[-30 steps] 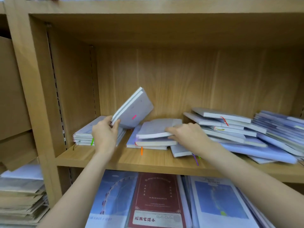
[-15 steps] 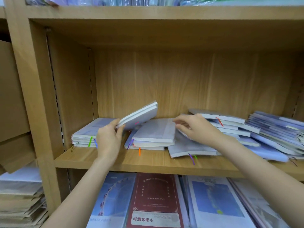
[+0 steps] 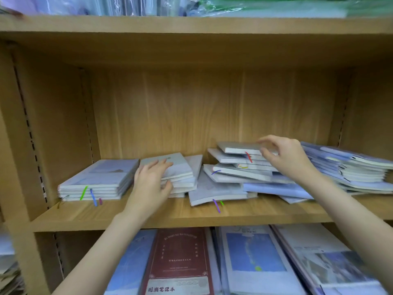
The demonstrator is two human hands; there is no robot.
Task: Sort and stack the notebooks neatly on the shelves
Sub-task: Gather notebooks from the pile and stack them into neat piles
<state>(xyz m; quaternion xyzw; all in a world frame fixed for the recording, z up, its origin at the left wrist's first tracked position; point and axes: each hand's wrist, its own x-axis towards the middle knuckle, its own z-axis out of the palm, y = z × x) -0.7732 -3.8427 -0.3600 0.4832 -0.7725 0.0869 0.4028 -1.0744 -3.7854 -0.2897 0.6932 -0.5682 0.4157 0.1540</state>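
Both hands are on the shelf (image 3: 170, 213), well apart, each at its own pile. Our left hand (image 3: 152, 184) grips the near left corner of the middle stack (image 3: 180, 177): fingers lie across the top cover and the thumb curls against the edges below, a hold that suits squaring the books against one another. Just to the left of that hand sits the tidy stack (image 3: 95, 182), edges flush and ribbon markers hanging off the front, probably the model for the rest.

Our right hand (image 3: 285, 156) reaches the top notebook (image 3: 238, 146) of the slumped heap (image 3: 244, 175) between the hands; the fingers curl at its right end, but blur keeps us from telling whether they have closed on it. Taking from the top makes sense, since the books beneath lean at odd angles. To the right of that hand lies a fanned pile (image 3: 350, 167), not yet sorted.
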